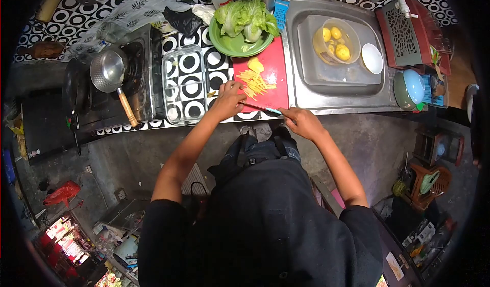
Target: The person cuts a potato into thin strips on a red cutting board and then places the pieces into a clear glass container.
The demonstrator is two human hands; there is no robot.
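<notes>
A red cutting board [273, 65] lies on the patterned counter with yellow potato strips [253, 83] and a larger potato piece [255, 65] on it. My left hand [228, 100] rests at the board's left edge, fingers curled beside the strips. My right hand [302, 122] grips a knife [263, 107] with a light blue handle; its blade lies flat across the board's near edge, pointing toward my left hand.
A green plate [230, 45] of cabbage leaves [246, 17] sits behind the board. A clear glass dish [185, 83] stands left, then a stove [139, 67] with a steel pot [108, 70]. The sink [334, 78] right holds a bowl of peeled potatoes [336, 41] and a white bowl [372, 58].
</notes>
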